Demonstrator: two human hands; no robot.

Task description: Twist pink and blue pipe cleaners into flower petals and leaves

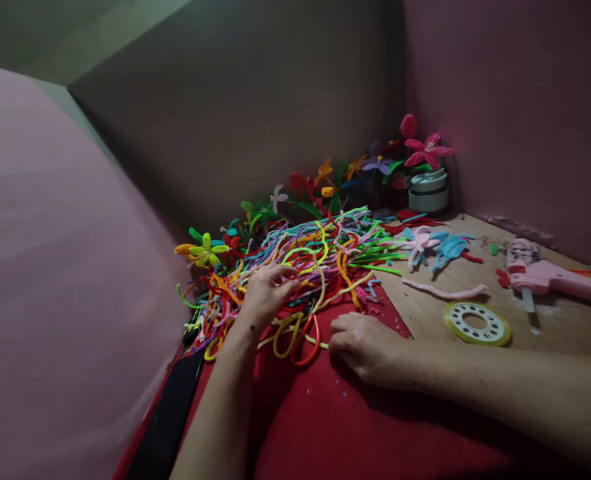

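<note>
A heap of many-coloured pipe cleaners [300, 247] spreads over the red cover in front of me. My left hand [269, 291] is over the heap's near side, thumb and fingers apart, with nothing clearly held. To its right, my right hand [365, 343] rests on the red surface with curled fingers. A pale yellow pipe cleaner [321, 344] runs into those fingertips, and the rest of the grip is hidden. Between the hands lie a red loop [308, 363] and a yellow loop [277, 341], perhaps scissor handles.
Pipe-cleaner flowers [325, 175] line the back wall, by a pale round container [428, 193]. On the wooden board [425, 307] at right are a pink glue gun [543, 275], a tape roll [477, 323], and pink and blue pieces [448, 248]. A black strip [168, 413] lies left.
</note>
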